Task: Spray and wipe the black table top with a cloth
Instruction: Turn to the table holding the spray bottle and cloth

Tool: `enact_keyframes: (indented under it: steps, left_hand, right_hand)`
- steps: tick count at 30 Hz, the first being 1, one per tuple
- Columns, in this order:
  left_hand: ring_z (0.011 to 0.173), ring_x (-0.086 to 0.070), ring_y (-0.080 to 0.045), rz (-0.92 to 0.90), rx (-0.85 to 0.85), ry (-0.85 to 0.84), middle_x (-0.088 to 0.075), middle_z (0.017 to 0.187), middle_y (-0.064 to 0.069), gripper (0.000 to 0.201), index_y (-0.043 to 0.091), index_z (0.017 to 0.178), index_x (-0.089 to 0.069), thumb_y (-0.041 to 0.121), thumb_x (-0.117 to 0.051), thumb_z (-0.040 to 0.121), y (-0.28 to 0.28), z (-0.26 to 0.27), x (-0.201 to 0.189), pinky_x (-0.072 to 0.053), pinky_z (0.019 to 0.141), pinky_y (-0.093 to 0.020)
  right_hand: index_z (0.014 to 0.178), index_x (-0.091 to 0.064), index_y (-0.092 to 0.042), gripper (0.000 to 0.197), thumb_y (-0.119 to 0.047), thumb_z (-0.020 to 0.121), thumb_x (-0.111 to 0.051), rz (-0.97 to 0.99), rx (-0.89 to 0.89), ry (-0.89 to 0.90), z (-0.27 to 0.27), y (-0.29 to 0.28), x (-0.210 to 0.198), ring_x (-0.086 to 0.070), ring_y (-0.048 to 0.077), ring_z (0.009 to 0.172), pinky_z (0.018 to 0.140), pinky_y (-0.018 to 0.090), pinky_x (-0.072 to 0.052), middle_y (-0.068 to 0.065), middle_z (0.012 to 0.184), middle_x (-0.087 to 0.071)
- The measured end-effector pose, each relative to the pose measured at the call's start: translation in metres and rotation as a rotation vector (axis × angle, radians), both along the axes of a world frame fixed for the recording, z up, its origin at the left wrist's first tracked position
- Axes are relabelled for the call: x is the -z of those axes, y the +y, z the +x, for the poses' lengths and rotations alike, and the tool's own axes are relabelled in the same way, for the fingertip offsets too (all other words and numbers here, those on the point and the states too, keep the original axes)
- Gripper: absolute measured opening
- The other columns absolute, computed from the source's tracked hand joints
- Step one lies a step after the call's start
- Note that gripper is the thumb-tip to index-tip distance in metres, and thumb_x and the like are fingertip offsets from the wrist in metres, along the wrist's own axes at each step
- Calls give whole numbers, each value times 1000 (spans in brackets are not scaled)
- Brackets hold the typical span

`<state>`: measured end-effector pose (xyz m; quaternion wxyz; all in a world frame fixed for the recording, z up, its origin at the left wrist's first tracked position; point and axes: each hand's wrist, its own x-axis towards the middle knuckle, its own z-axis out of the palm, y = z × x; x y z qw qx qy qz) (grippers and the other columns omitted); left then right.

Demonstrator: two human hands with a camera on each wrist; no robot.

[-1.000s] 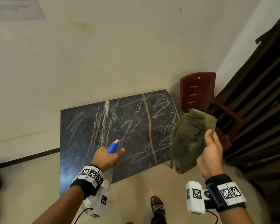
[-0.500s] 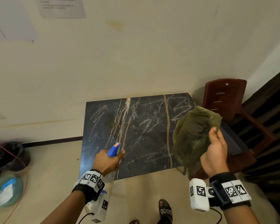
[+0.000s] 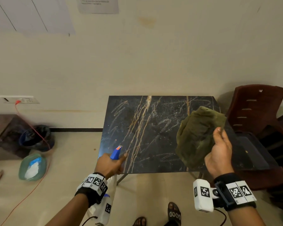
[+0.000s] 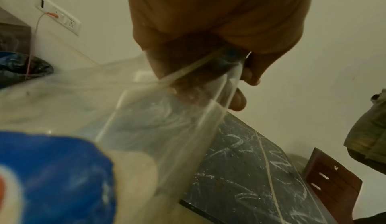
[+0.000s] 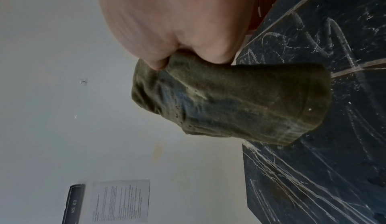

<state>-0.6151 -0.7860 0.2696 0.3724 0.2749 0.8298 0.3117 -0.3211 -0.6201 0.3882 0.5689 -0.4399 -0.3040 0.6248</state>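
The person stands at the near edge of a black marble-patterned table top [image 3: 153,128], streaked with pale chalky scribbles and tan veins. Their left hand [image 3: 109,164] is curled round the neck of a clear plastic spray bottle with a blue trigger head [image 3: 116,153]; the nozzle points forward over the table's near left corner, and the bottle's body hangs down under the wrist. In the left wrist view the fingers [image 4: 238,98] wrap the clear bottle neck, with a blue label blurred close to the lens. The right hand [image 3: 219,154] is raised above the table's right side, thumb up, gripping a folded olive-green cloth [image 3: 198,136] that stands clear of the surface; from the right wrist view the cloth [image 5: 240,102] is bunched between thumb and palm, with the scribbled table top beyond it. To the right of that hand stands a dark red plastic chair [image 3: 255,111]. On the floor well left of the left hand lie a green basin [image 3: 33,167] and a dark bucket [image 3: 36,137], with a red cable running up to a wall socket [image 3: 18,99].
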Motion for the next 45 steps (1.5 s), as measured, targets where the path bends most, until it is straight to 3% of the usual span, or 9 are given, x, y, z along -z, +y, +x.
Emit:
enact_keyframes:
  steps: [7, 10, 16, 19, 24, 29, 32, 40, 45]
  left_hand:
    - [58, -73, -17, -3, 65, -115, -78, 86, 0, 36, 16, 93, -72, 51, -73, 86, -17, -4, 0, -53, 52, -23]
    - [58, -73, -16, -20, 81, -107, -78, 85, 3, 37, 14, 94, -73, 51, -72, 87, -16, 1, -1, -52, 52, -21]
    - [66, -75, -13, -116, 72, 16, -75, 62, 6, 68, 9, 88, -69, 76, -63, 78, -7, 12, 4, -61, 82, -36]
    - [64, -74, -12, -72, 25, 9, -75, 63, 5, 63, 9, 86, -72, 71, -65, 80, -7, 15, 1, -62, 80, -34]
    - [57, -73, -16, 46, -117, -63, -78, 82, 1, 44, 14, 88, -72, 57, -74, 81, -21, 10, -6, -59, 56, -27]
    - [59, -72, -14, 6, -184, -8, -75, 62, 2, 44, 11, 77, -71, 55, -71, 85, -38, 7, -4, -62, 69, -31]
    - [61, -73, -15, 21, -203, -1, -74, 60, 1, 47, 10, 75, -70, 56, -71, 84, -45, 5, -3, -62, 76, -35]
    - [59, -74, -15, 138, -226, -27, -77, 85, 0, 35, 15, 84, -73, 50, -71, 87, -48, -4, -14, -59, 61, -28]
    - [61, -74, -14, 116, -258, 22, -75, 64, 2, 45, 12, 74, -71, 54, -68, 88, -42, -5, -9, -62, 74, -35]
  right_hand:
    - [134, -60, -29, 33, -34, 105, -46, -17, -36, -10, -7, -6, 5, -65, 25, 119, 99, 54, -50, 2, 127, -69]
    - [135, -60, -28, 34, -34, 105, -46, -23, -41, -8, -5, -9, 8, -64, 25, 120, 103, 58, -47, 4, 129, -68]
    - [135, -60, -28, 33, -33, 105, -46, -9, -31, -3, 0, -14, 6, -64, 24, 120, 99, 52, -50, 2, 127, -69]
    - [132, -62, -30, 32, -31, 106, -45, 8, -41, 1, 2, -15, 4, -66, 22, 118, 94, 47, -53, 0, 125, -70]
    - [135, -60, -29, 34, -35, 105, -47, -4, -50, -9, -1, -17, 7, -64, 25, 120, 98, 51, -50, 2, 129, -68]
    - [136, -60, -27, 34, -33, 105, -45, -22, -90, 5, -14, -21, 9, -65, 23, 119, 96, 50, -52, 2, 127, -69]
    - [134, -61, -29, 33, -34, 105, -46, -44, -108, 7, -20, -22, 12, -65, 23, 118, 100, 53, -49, 0, 125, -70]
    - [133, -62, -30, 32, -34, 105, -46, -56, -129, 9, -27, -22, 16, -65, 22, 117, 101, 53, -49, -1, 124, -70]
    - [129, -64, -31, 30, -35, 104, -47, -62, -127, -6, -26, -21, 15, -65, 22, 117, 98, 50, -51, -2, 123, -71]
